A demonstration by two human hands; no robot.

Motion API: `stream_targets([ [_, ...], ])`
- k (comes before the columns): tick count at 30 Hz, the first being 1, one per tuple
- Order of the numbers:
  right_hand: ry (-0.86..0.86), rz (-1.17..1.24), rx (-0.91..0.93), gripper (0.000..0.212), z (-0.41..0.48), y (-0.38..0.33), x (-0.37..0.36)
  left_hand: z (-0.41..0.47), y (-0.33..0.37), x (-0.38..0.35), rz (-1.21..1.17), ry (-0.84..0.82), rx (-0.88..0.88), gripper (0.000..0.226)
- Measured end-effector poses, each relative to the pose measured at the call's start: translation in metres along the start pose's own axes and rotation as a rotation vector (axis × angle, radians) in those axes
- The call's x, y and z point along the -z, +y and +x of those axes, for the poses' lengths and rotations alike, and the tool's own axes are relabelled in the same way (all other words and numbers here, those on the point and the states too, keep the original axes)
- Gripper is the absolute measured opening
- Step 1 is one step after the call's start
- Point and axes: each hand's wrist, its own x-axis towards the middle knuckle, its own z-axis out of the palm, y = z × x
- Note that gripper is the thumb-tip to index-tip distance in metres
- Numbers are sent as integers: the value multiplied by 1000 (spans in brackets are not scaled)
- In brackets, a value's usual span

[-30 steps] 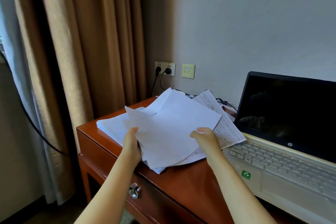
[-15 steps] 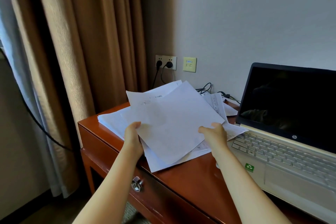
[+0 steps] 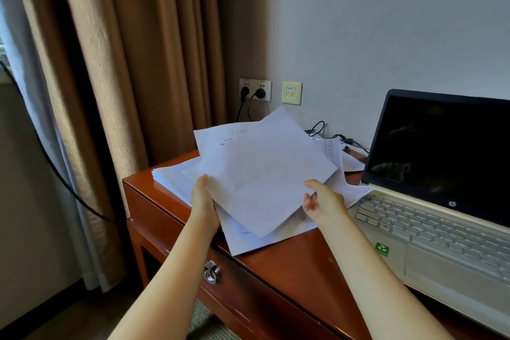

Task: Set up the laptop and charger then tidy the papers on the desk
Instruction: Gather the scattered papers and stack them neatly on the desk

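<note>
Heavy tan curtains [image 3: 132,63] hang in folds along the left, with a pale sheer curtain [image 3: 30,96] at the far left edge. A black cable [image 3: 80,201] droops across the sheer. A plain white wall [image 3: 386,22] fills the right. Low on the wall sit a power outlet [image 3: 255,89] and, just beside it, a cream data-port plate [image 3: 291,93]. Lower down, a metal pull [image 3: 210,272] hangs on a wooden drawer front.
</note>
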Motion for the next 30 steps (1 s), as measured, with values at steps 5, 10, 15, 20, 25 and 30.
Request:
stream_targets([
  [5, -47, -126, -5, 13, -7, 4, -3, 3, -2, 0, 72, -17, -27, 46],
  [10, 23, -25, 138, 17, -17, 0, -5, 12, -10, -3, 317, -39, -270, 54],
  [15, 6, -153, 41, 31, -18, 2, 1, 14, -14, -7, 518, -58, -215, 41],
  [20, -38, -175, 13, 23, -15, 4, 4, 13, -10, -10, 525, -20, -119, 14],
  [25, -92, -206, -10, 14, -19, 3, 4, 12, -9, -12, 555, -54, -37, 21],
  [30, -135, -588, -10, 37, -28, -6, -1, 16, -3, -9, 347, -74, 103, 43],
])
